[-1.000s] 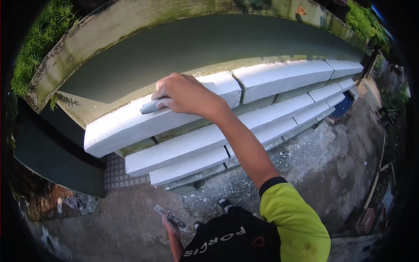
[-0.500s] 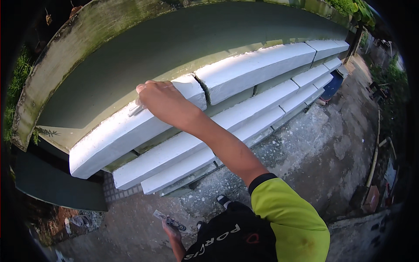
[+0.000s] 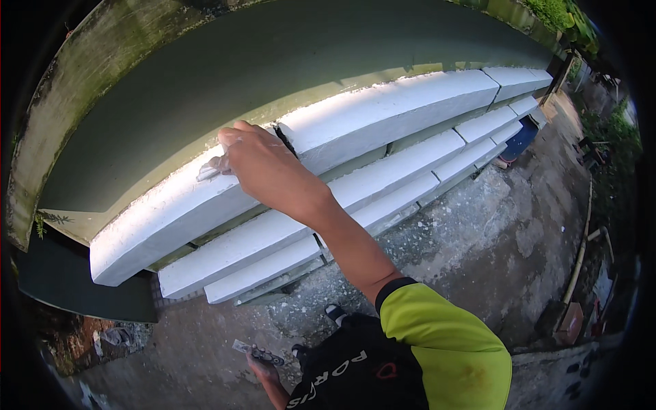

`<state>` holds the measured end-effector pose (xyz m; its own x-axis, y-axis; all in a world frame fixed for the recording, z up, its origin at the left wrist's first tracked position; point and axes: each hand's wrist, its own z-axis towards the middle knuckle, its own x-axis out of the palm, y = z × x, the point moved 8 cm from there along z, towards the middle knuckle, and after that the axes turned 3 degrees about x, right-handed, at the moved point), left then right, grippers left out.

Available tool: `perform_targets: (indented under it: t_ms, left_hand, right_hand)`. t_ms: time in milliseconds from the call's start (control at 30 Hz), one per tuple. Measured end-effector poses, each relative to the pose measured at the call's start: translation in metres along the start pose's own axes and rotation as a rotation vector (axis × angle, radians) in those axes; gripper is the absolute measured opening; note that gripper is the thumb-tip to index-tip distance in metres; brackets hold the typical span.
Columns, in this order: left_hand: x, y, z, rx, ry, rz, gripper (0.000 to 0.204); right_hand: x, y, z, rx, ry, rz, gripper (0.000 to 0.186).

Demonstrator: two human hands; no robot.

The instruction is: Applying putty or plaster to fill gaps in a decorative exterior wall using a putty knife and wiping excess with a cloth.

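Note:
My right hand is closed over the top of a long white block, close to the dark gap between it and another white block. Between its fingers is a whitish, flat-edged scraper resting on the block's top face; my fingers partly cover it. White smears mark the fingers. Low in the picture, my left hand is closed around a putty knife with a pale blade and dark handle, held apart from the blocks.
Lower white blocks form steps below the top row. A dark green wall rises behind. Rough, white-spattered concrete ground lies to the right, with a blue object by the far end and a pole along the right.
My right hand has slid rightward along the block, nearer to the gap. The whole view has shifted a little. My left hand still holds the putty knife low down.

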<state>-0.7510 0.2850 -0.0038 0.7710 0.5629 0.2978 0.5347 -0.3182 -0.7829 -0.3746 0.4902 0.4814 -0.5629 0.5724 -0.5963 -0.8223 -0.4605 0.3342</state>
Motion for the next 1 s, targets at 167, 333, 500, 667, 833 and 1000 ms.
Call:
perform_targets:
  t_ms: [167, 333, 500, 667, 833, 1000]
  left_hand:
    - [0.011, 0.014, -0.020, -0.018, 0.012, -0.076, 0.021]
    - [0.001, 0.029, -0.032, -0.024, 0.025, -0.072, 0.022]
    - [-0.036, 0.031, -0.050, 0.000, 0.010, -0.103, 0.023]
    - [-0.060, 0.021, -0.083, 0.067, -0.044, -0.100, 0.025]
    - [-0.068, 0.030, -0.098, 0.079, -0.073, -0.093, 0.025]
    - [-0.079, 0.076, -0.104, 0.002, 0.025, -0.102, 0.022]
  right_hand:
    - [-0.013, -0.008, 0.007, -0.053, -0.006, 0.097, 0.011]
    - [0.000, -0.026, 0.028, 0.128, 0.109, 0.139, 0.004]
    - [-0.014, -0.011, 0.002, 0.091, 0.054, 0.048, 0.012]
    - [-0.020, -0.022, 0.017, 0.258, 0.090, 0.039, 0.019]
    - [-0.020, -0.024, 0.011, 0.167, 0.099, 0.107, 0.021]
    - [-0.059, 0.017, -0.086, 0.173, 0.331, 0.137, 0.023]
